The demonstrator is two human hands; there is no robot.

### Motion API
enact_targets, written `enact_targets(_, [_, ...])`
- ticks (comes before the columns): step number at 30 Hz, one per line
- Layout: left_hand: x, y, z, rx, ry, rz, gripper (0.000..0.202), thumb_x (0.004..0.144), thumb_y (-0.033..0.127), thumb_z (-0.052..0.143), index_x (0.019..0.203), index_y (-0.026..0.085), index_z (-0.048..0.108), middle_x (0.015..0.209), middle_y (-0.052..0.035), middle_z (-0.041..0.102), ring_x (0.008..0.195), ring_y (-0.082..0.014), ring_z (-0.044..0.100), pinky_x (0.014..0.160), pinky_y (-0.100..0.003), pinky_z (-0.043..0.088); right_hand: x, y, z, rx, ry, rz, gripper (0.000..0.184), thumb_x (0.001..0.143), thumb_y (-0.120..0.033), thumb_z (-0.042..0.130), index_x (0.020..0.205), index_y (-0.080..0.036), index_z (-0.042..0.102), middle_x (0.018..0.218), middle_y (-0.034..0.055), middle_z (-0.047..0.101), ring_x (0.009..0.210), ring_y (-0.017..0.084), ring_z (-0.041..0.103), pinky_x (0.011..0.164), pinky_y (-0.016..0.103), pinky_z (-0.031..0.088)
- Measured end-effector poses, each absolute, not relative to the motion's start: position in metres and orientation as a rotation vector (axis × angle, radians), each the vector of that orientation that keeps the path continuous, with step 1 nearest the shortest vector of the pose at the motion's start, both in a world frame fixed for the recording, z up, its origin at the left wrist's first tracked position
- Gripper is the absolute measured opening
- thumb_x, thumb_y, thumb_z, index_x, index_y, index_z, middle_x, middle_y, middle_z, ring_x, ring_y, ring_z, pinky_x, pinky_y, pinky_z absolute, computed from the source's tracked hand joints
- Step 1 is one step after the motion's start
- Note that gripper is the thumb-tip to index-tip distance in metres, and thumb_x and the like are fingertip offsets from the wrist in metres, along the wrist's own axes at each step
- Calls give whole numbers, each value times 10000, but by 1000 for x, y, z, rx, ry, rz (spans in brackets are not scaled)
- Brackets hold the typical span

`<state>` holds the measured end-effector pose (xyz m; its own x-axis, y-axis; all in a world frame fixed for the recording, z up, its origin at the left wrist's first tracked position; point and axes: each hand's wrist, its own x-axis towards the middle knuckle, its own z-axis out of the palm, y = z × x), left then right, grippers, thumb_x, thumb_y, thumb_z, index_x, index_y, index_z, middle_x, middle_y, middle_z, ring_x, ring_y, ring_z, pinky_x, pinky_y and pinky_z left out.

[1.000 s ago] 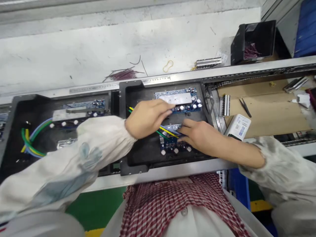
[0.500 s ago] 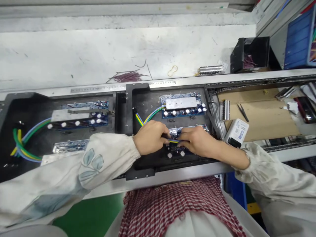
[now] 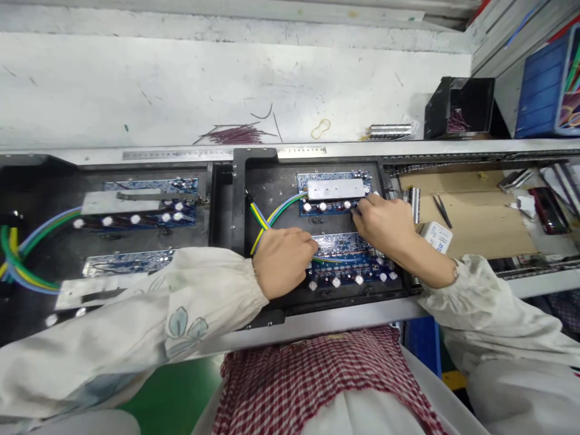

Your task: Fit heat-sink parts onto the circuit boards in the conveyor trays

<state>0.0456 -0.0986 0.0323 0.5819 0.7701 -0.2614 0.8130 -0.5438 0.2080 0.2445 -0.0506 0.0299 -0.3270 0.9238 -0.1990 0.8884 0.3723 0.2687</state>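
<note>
Along the front edge of the white bench [image 3: 136, 78] we see a heap of thin purple strands [image 3: 238, 133], with a yellow loop [image 3: 321, 128] to its right, then a stack of silver strips [image 3: 390, 130]. Near the front right corner we have a black bin [image 3: 435, 110] with purple pieces [image 3: 457, 122] inside, and farther right a blue crate [image 3: 541, 90]. Below that edge we find a cardboard sheet [image 3: 493, 223]: dark tweezers [image 3: 443, 211] near its left edge, a white box [image 3: 435, 235] at its near left corner, a dark red object [image 3: 550, 211] by its right edge.

The wires [image 3: 266, 226] are blue, green and yellow; the apron [image 3: 312, 368] red-and-white checked.
</note>
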Motion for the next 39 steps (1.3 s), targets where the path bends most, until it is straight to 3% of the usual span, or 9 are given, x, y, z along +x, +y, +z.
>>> enact_targets(6, [44, -98, 29, 2508, 1284, -163, 202, 791, 69, 471, 787, 174, 643, 819, -29, 666, 872, -228, 628, 582, -333, 384, 253, -51, 39, 1611, 2325, 160, 389, 936, -300, 303, 1101, -210, 644, 959, 83, 666, 739, 228, 632, 528, 305, 168])
enact_targets(15, [44, -99, 29, 2494, 1293, -150, 177, 810, 96, 488, 785, 164, 649, 811, -39, 665, 874, -214, 623, 581, -324, 360, 246, -46, 36, 1612, 2317, 125, 331, 864, -244, 349, 959, -174, 658, 957, 92, 695, 761, 256, 651, 533, 304, 188])
enact_targets(22, [42, -99, 31, 2487, 1273, -138, 212, 781, 56, 469, 799, 161, 652, 820, -51, 666, 869, -211, 619, 584, -321, 372, 260, -50, 43, 1749, 2327, 138, 395, 857, -270, 376, 1131, -224, 656, 958, 79, 715, 728, 230, 634, 543, 286, 220])
enact_targets(31, [43, -100, 30, 2469, 1277, -133, 198, 786, 62, 476, 806, 161, 646, 837, -50, 666, 877, -228, 626, 579, -321, 372, 256, -46, 40, 1652, 2325, 221, 400, 863, -308, 342, 1069, -198, 667, 882, 91, 719, 685, 241, 643, 522, 298, 128])
enact_targets(39, [41, -98, 28, 2472, 1246, -118, 215, 779, 53, 468, 813, 159, 653, 823, -51, 662, 859, -221, 620, 596, -327, 399, 247, -44, 42, 1548, 2254, 254, 370, 869, -255, 318, 865, -154, 673, 771, 143, 694, 649, 260, 625, 526, 295, 168])
